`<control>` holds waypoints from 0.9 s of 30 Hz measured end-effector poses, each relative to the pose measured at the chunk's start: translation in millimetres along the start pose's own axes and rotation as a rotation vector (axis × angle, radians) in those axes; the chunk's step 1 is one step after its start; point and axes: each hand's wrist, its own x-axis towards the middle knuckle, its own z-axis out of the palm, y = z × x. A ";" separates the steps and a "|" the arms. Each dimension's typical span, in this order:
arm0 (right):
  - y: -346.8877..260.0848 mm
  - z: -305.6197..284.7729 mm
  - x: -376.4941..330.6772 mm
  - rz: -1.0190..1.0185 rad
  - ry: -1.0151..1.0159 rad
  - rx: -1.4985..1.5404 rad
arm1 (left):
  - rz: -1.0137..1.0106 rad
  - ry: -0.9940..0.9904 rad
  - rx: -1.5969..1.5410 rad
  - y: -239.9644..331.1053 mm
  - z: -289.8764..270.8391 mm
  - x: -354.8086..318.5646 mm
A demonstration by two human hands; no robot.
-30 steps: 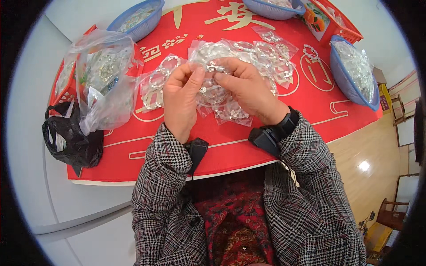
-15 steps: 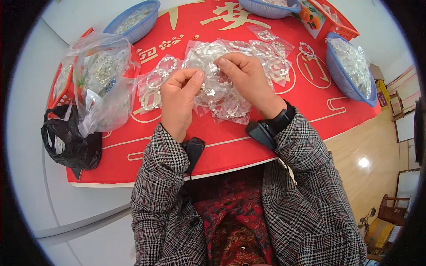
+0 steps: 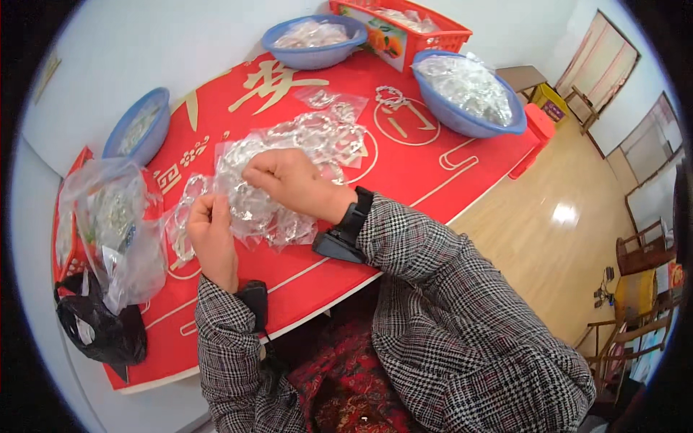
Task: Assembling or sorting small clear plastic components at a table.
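1. The left hand (image 3: 211,238) and right hand (image 3: 289,184) both pinched a clear packet (image 3: 249,198) of silvery rings above the red table (image 3: 404,166)
2. It looked light, limp and slippery; best gripped by its edges

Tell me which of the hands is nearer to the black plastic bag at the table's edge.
Left. The left hand sits just right of and above the black plastic bag; the right hand is farther off, over the clear packets.

Head fisheye, looking down, close over table (image 3: 433,162)
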 end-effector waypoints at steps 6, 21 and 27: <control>1.7 -6.2 2.3 0.087 0.025 0.207 | -0.032 -0.122 0.035 -5.3 -1.4 8.1; -2.3 -210.1 -6.9 0.284 0.458 -0.216 | 0.018 0.174 -0.153 3.3 -28.4 3.1; 28.4 -365.3 -21.0 0.458 0.534 -0.369 | 0.095 0.181 -0.100 -8.0 -34.6 6.7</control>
